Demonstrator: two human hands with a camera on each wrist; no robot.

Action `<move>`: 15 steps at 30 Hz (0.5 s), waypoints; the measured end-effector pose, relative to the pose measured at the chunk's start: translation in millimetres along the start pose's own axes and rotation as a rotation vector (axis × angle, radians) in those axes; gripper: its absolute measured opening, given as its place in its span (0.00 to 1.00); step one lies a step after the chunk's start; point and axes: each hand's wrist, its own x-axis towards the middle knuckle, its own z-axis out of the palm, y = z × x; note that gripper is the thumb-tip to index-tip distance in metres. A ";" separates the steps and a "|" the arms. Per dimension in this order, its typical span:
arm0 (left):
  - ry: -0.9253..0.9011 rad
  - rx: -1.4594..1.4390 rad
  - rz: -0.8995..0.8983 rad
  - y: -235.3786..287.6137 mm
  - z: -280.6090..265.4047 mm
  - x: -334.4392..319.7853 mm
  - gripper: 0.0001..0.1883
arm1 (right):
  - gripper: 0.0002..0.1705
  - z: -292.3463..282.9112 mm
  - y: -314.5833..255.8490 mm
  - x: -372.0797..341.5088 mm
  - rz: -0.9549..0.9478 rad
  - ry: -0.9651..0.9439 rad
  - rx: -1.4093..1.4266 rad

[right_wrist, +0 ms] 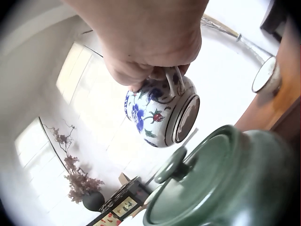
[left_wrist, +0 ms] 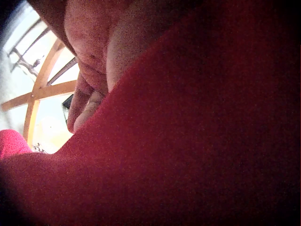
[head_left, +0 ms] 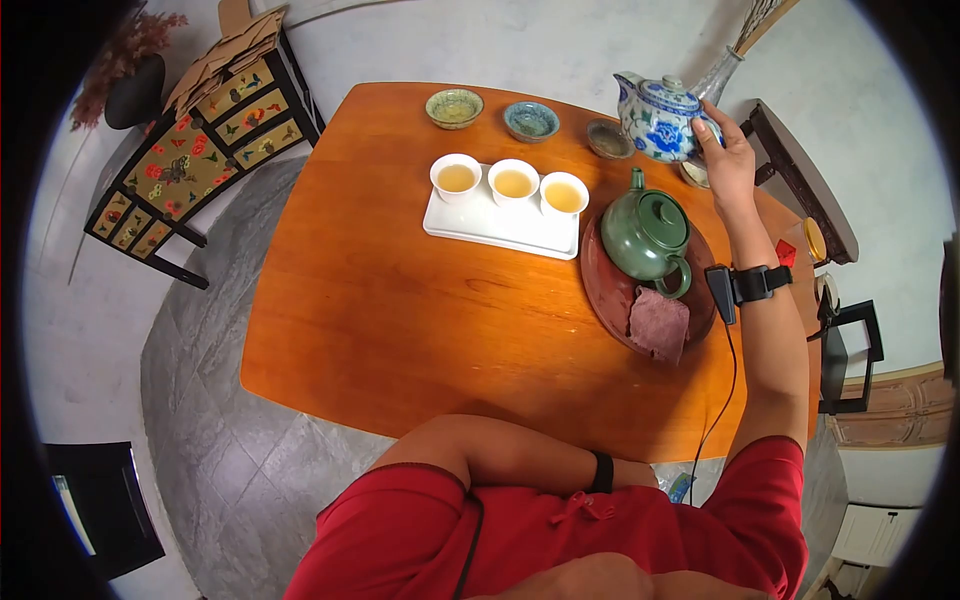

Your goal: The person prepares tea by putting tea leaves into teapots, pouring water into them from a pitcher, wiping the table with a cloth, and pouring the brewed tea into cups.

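R hand (head_left: 728, 165): fingers clamped on handle (right_wrist: 174, 82) of blue-white pot (head_left: 660, 125), raised above surface (head_left: 420, 330) near green pot (head_left: 645, 235). L hand (head_left: 634, 474): partly hidden, finger state can't tell. Status: 3 cups (head_left: 512, 190) hold tea (head_left: 513, 184), pour apparently done; pot set-down o/s.

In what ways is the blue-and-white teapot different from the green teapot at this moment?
The blue-and-white teapot carries a painted floral pattern; the green teapot is plain.
The blue-and-white teapot is held up in the right hand, while the green teapot stands on the round tray.
The blue-and-white teapot looks smaller than the green teapot.
Both have a spout, a handle and a knobbed lid.
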 end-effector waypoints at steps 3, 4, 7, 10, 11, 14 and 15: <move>-0.013 0.042 -0.002 4.9 -4.2 -0.9 0.11 | 0.26 18.9 -20.4 -1.0 0.032 0.000 0.038; -0.018 0.083 0.004 5.3 -4.6 -1.2 0.10 | 0.25 24.9 -25.3 -1.6 0.038 -0.012 0.040; -0.005 0.112 0.020 9.7 -8.8 -3.0 0.11 | 0.25 42.5 -25.6 2.4 -0.004 -0.080 0.073; 0.066 0.100 0.057 6.9 -4.7 -3.3 0.11 | 0.25 57.2 -31.2 2.5 -0.035 -0.123 -0.036; 0.070 0.100 0.056 6.2 -3.2 -3.1 0.11 | 0.26 61.7 -33.6 2.0 -0.056 -0.154 -0.113; 0.069 0.113 0.055 7.6 -4.9 -2.3 0.11 | 0.27 73.0 -33.1 2.9 -0.042 -0.190 -0.177; 0.017 0.144 0.068 7.7 -6.4 -1.1 0.11 | 0.27 76.1 -32.3 3.4 -0.043 -0.209 -0.227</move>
